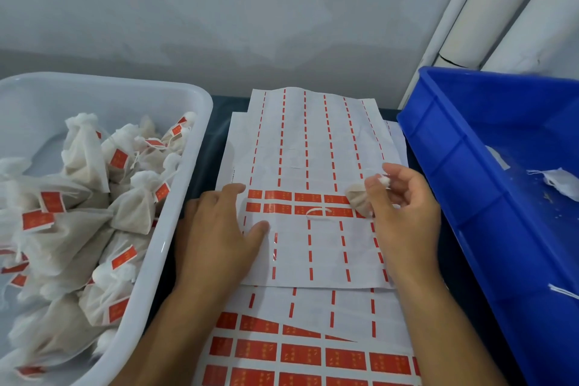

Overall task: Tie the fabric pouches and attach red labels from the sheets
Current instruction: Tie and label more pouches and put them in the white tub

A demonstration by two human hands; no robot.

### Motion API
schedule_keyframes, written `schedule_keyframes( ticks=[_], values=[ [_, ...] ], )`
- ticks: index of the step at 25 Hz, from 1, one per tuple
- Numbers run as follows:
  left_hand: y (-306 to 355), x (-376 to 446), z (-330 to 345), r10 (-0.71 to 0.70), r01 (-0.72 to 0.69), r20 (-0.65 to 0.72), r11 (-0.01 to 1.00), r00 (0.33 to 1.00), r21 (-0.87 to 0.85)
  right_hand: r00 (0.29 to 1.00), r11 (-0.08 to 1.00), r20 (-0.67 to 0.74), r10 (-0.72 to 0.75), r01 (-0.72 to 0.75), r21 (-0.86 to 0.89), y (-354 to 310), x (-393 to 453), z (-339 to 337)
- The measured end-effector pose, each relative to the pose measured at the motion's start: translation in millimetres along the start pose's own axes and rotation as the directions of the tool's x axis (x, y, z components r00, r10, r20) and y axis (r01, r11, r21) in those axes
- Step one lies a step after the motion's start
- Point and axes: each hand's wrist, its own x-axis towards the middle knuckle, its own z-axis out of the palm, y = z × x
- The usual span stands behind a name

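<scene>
A white label sheet lies in the middle of the table, mostly stripped, with two rows of red labels left across it. My left hand rests flat on the sheet's left part, fingers spread, holding nothing. My right hand pinches the gathered neck of a small fabric pouch just above the red rows. The pouch's white string loops down onto the labels. A second sheet with full red rows sticks out underneath, nearer to me.
A white plastic tub on the left holds several tied pouches with red labels. A blue crate on the right holds loose white pouches. A grey wall runs close behind the table; white tubes lean at the upper right.
</scene>
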Motion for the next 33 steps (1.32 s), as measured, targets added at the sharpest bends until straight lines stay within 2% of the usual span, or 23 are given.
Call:
schedule_keyframes(
  ticks=[3,9,12,14,17,20,22,23,25,26,29,31,33],
  values=[
    [-1,-2,-3,0.0,0.001,0.01,0.999,1.0,-0.044,0.999,1.0,0.022,0.025,-0.025,0.009,0,1,1],
    [4,-6,-7,-0.004,0.004,-0.007,1.0,1.0,-0.001,1.0,1.0,0.001,-0.018,0.018,0.006,5,1,0],
    [10,-7,-10,0.037,-0.04,-0.03,0.993,0.999,-0.113,0.999,0.999,0.018,-0.033,0.032,0.01,8,4,-3],
    [15,-7,-14,-0.002,0.021,0.061,0.947,0.998,-0.321,0.998,0.997,0.019,-0.054,0.053,0.047,9,4,-4],
    [19,-5,-20,-0.096,0.266,0.316,0.789,0.944,-0.554,0.995,0.994,0.029,-0.099,0.097,0.044,7,1,-3],
    [19,-6,-23,-0.112,0.385,0.44,0.7,0.891,-0.602,0.991,0.988,0.0,-0.137,0.136,-0.071,2,-5,-2],
    [18,-7,-22,-0.09,0.359,0.428,0.711,0.899,-0.605,0.953,0.936,-0.067,-0.296,0.276,-0.216,-5,-12,-1],
    [17,-7,-22,-0.077,0.343,0.42,0.717,0.904,-0.607,0.92,0.895,-0.055,-0.388,0.362,-0.26,-10,-19,1],
    [15,-7,-22,-0.042,0.307,0.408,0.728,0.912,-0.612,0.854,0.814,0.078,-0.515,0.516,-0.268,-19,-36,10],
    [14,-7,-22,-0.022,0.288,0.4,0.732,0.916,-0.617,0.833,0.797,0.183,-0.521,0.552,-0.245,-22,-44,16],
    [11,-6,-23,0.021,0.271,0.384,0.671,0.923,-0.69,0.809,0.838,0.451,-0.377,0.506,-0.207,-26,-59,29],
    [12,-6,-23,0.036,0.283,0.388,0.622,0.921,-0.73,0.809,0.857,0.496,-0.315,0.467,-0.218,-24,-59,31],
    [11,-6,-20,0.038,0.281,0.387,0.622,0.921,-0.73,0.817,0.864,0.499,-0.29,0.448,-0.23,-21,-57,31]
  ],
)
